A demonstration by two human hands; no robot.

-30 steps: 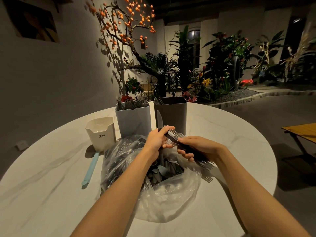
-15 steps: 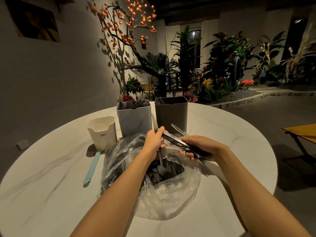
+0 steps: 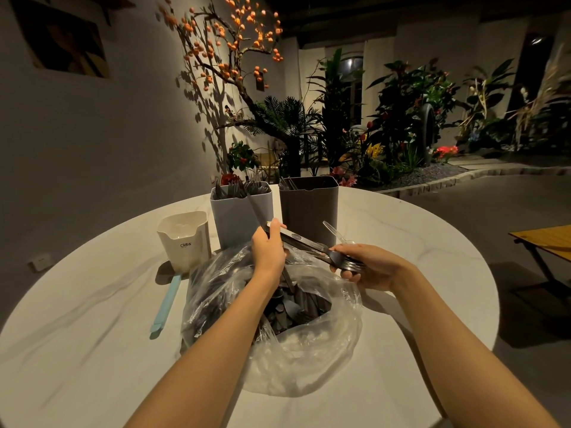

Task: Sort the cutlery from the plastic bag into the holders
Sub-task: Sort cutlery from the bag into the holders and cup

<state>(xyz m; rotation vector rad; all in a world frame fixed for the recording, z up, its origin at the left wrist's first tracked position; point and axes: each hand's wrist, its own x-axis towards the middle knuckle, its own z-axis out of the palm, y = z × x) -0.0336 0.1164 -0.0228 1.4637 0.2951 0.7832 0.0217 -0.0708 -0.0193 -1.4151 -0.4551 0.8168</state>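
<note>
1. Plastic bag (image 3: 309, 350) sits at table centre, its mouth gaping upward so the dark cutlery inside (image 3: 290, 310) can be reached from above; much remains unsorted

2. Left hand (image 3: 268, 250), above the bag at its 12 o'clock edge, has fingers and thumb curled round the handle end of a metal piece (image 3: 298, 240), which spans toward the right hand; the grip suits drawing one piece clear of the cluster, by my reading

3. Right hand (image 3: 372, 265), at 2 o'clock of the bag, clasps a bundle of cutlery (image 3: 343, 261) by the head ends, with a clear plastic utensil (image 3: 333, 231) projecting up from it; it appears to serve as a holding stock while pieces are separated by type

4. Grey-blue holder (image 3: 241, 220) at 11 o'clock carries forks, tines up, and the dark holder (image 3: 309, 211) at 12 o'clock shows a few pieces at its rim; both stand just behind the bag, within short reach

5. White holder (image 3: 185, 242) at 10 o'clock: contents cannot be told; a light blue utensil (image 3: 163, 307) lies flat on the table (image 3: 77, 350) before it, unsorted
</note>
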